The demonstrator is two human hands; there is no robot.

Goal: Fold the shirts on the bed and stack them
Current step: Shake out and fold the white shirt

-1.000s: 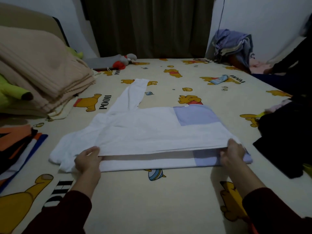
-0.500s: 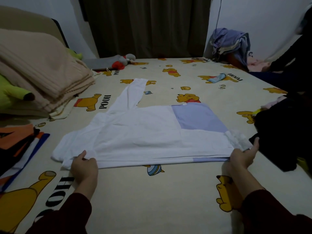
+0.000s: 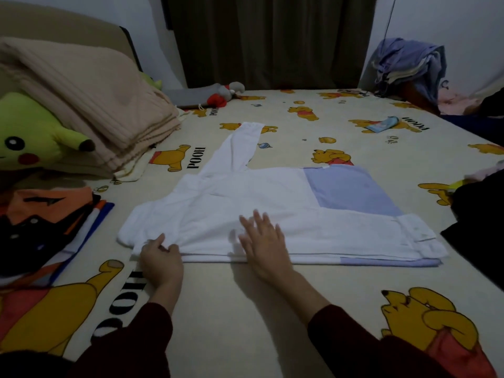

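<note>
A white shirt with pale blue panels [image 3: 313, 211] lies folded lengthwise across the middle of the bed [image 3: 272, 309], one white sleeve stretching away toward the far side. My left hand [image 3: 161, 260] pinches the shirt's near edge at its left end. With fingers spread flat, my right hand [image 3: 263, 240] presses on the white fabric near the middle of the near edge. A stack of folded shirts [image 3: 46, 227] in orange, black and blue sits at the left edge of the bed.
A folded beige blanket [image 3: 90, 105] and a yellow plush toy [image 3: 30, 137] lie at the left. Dark clothes [image 3: 480, 230] are piled at the right edge. A heap of blue and pink laundry [image 3: 409, 66] sits at the far right corner, a grey plush [image 3: 221, 94] at the far side.
My right hand let go of the shirt's right end and moved left to the middle, now lying flat on the fabric. My left hand stayed at the left end.
</note>
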